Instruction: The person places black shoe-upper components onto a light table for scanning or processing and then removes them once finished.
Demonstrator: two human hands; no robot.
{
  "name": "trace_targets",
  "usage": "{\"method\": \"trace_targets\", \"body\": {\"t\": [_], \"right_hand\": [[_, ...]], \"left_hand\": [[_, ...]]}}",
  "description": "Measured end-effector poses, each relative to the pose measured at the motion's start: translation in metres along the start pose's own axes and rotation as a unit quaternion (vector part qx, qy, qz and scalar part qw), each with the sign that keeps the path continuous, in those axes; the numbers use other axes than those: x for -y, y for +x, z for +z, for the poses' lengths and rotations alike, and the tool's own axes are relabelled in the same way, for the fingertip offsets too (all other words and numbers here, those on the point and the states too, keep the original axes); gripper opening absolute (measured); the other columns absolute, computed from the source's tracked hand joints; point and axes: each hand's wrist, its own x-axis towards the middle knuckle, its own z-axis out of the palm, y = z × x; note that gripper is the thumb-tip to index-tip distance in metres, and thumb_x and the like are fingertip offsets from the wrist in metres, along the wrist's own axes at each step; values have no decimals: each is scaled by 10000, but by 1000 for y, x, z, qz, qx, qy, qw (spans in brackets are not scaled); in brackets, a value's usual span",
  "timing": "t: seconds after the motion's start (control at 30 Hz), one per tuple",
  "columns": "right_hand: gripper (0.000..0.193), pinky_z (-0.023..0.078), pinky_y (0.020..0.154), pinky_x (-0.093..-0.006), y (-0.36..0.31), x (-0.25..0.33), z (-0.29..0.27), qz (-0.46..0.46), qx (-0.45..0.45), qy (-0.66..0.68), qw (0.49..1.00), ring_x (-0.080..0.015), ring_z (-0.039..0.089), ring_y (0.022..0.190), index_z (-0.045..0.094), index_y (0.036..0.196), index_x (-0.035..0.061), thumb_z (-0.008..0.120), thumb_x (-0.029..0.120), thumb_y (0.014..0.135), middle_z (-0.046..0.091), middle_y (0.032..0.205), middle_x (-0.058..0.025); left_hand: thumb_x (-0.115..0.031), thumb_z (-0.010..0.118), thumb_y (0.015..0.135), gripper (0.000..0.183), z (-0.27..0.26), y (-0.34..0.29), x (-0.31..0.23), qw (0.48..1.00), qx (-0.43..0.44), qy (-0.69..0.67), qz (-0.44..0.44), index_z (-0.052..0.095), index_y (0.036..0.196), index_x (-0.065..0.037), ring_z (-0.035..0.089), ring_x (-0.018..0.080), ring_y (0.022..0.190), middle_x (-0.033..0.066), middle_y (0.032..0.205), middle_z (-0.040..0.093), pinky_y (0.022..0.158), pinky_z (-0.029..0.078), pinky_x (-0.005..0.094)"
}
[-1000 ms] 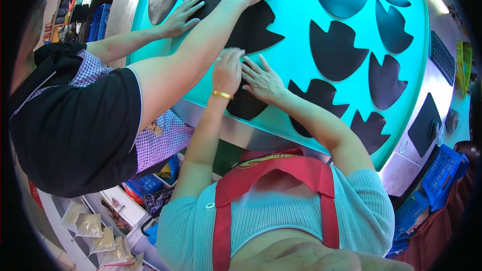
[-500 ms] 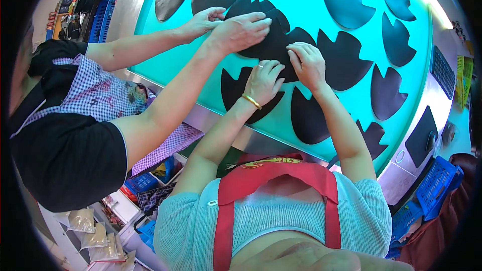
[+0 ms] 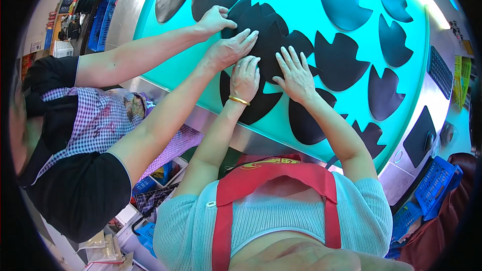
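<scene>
On the turquoise tabletop (image 3: pixel 301 12), overlapped black pieces (image 3: pixel 268 37) ahead of the fingers;
long axis seemingly upper left to lower right, outlines merging; right hand (image 3: pixel 295 76) on their lower-right part, fingers spread flat, gripping nothing; left hand (image 3: pixel 244 78) at the near-left margin, about equally near, fingers together, slightly bent; cannot tell whether they pinch an edge; co-worker's nearer hand (image 3: pixel 230 50) just beyond it, along the left side.

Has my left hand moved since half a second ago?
Yes. Judged against the keyboard, your left hand has shifted left, farther away from it.
</scene>
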Motion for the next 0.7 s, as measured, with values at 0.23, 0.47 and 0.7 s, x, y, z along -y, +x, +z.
{"method": "trace_targets", "body": {"t": [0.23,0.47,0.7], "right_hand": [[730,129,1233,-515,1,-5,0,2,8,11,1000,-299,211,1525,383,1531,102,595,481,944,314,1616,-110],[731,121,1234,-523,9,-8,2,-25,21,20,999,-282,202,1529,381,1532,113,585,496,944,314,1619,-89],[711,88,1238,-544,83,-38,10,-98,46,-58,992,-228,155,1543,338,1561,203,453,596,980,261,1648,-14]], "left_hand": [[-92,695,859,354,5,-2,4,999,27,24,-23,626,1205,-60,592,311,1139,119,1195,613,981,478,424],[-87,708,826,351,-6,-4,9,998,-1,47,-40,634,1168,-71,589,305,1132,112,1182,614,970,474,425],[-323,749,852,585,-41,-67,-15,991,124,38,-28,560,1340,-60,455,403,1325,186,1388,527,1085,377,515]]}}
